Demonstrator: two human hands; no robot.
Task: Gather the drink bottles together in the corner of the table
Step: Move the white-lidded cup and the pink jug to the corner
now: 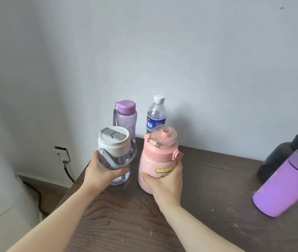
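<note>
My left hand (99, 171) is wrapped around the clear white-lidded handled bottle (114, 155), my right hand (164, 182) around the pink plastic bottle (158, 160), both mid-frame near the table's corner (93, 171). Set too close to that edge, I risk the clear one tipping off.

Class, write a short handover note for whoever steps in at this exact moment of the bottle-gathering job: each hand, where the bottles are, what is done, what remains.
Left hand: gripping the clear bottle with white lid.
Right hand: gripping the pink bottle.
Both sit near the table's back-left corner.
Done: purple-capped bottle and water bottle stand in the corner by the wall.
Left: release these two beside them, then bring over the purple tumbler and dark bottle from the right edge.
</note>
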